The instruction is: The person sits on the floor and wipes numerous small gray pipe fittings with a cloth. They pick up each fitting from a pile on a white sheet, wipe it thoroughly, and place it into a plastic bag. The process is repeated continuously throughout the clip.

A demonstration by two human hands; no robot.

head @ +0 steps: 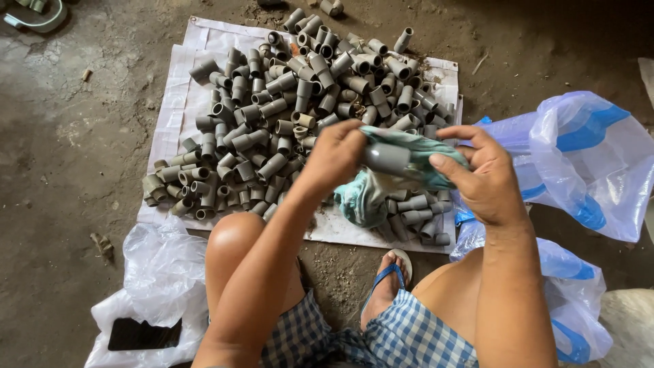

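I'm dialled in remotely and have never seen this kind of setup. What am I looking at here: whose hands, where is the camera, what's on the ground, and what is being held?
There is no machine: a person works with two bare hands. The single picture comes from a camera worn on the person's head, looking down past the knees to the floor.

On the dirt floor lies a white sheet with a big pile of short grey pipe fittings on it. A clear plastic bag lies at lower left with a dark flat object on it, and blue-and-clear plastic bags sit at right.

The left hand and right hand meet over the pile. Together they hold one grey fitting and a greenish cloth, wrapped partly around it.
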